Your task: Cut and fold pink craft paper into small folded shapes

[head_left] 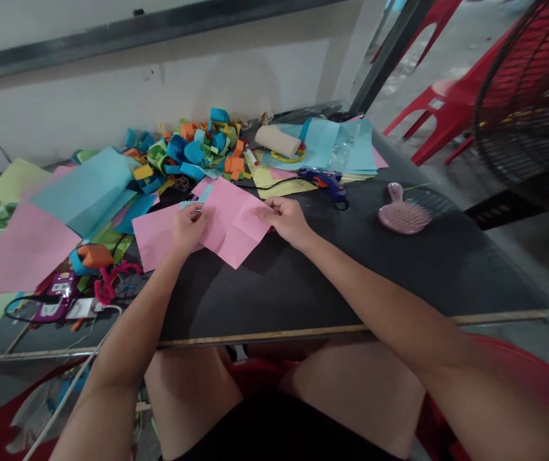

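at the far left of the frame, a large pink sheet (pixel 27 250) lies on the dark counter (pixel 351 275), with a blue sheet (pixel 85 192) overlapping its upper right part. below these, at the lower left, sit a purple device (pixel 58 296) and, just beside it, a white adapter (pixel 82 308) with a white cable running down to the bottom edge. above them is an orange and blue folded piece (pixel 96 256). left of centre, the left hand (pixel 189 225) is curled, its thumb and fingers pinching the left side of a creased pink sheet (pixel 231 224); a second pink sheet (pixel 152 238) lies on the counter, partly behind that hand. the creased pink sheet is at the centre of the frame, tilted cornerwise, and the right hand (pixel 288 221) pinches its right edge between thumb and fingers. above the hands, at upper centre, is a heap of folded paper pieces (pixel 198 150) in blue, green and orange. right of it come a beige roll (pixel 277 139), a blue glue gun (pixel 325 182) and light blue sheets (pixel 346 142). farther right lies a pink hairbrush (pixel 404 214), bristles up, and a fan (pixel 533 96) fills the upper right corner before red chairs (pixel 447 102).
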`<action>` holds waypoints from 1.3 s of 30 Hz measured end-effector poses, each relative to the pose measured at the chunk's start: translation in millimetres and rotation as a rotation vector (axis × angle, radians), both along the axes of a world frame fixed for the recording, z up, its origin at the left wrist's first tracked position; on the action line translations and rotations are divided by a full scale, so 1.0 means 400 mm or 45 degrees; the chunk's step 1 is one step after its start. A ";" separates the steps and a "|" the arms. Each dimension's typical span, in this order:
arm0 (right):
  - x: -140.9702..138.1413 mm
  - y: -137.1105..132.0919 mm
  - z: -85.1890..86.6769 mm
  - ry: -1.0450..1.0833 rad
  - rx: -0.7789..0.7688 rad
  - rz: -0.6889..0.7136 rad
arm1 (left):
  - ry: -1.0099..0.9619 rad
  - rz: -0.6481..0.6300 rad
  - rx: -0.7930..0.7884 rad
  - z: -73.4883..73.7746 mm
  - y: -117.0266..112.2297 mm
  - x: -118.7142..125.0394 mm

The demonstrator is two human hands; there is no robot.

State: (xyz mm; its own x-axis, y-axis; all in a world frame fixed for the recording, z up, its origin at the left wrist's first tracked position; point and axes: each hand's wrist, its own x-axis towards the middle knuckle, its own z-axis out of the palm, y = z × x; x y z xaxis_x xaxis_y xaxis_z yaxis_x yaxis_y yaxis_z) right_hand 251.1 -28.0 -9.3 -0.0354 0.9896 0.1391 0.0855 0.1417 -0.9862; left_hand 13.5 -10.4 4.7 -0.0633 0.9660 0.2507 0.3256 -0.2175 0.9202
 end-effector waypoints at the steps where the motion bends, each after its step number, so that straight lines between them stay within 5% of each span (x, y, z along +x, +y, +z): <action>1: 0.000 0.000 0.000 -0.013 0.032 -0.023 | 0.005 0.002 0.007 0.000 -0.001 0.001; 7: 0.001 0.000 0.013 -0.092 0.194 -0.180 | -0.052 0.041 0.103 0.022 -0.018 0.013; 13: 0.010 0.013 0.009 0.225 -0.012 -0.260 | -0.204 -0.019 -0.140 -0.002 -0.001 0.007; 20: -0.010 0.004 0.008 0.268 -0.142 -0.041 | -0.596 -0.061 -0.184 -0.008 -0.012 0.033; 26: -0.008 0.006 0.006 0.194 -0.226 0.180 | -0.566 0.025 -0.188 -0.005 -0.015 0.031; 39: -0.010 0.006 0.009 0.176 -0.223 0.230 | -0.568 0.273 -0.114 0.002 -0.022 0.042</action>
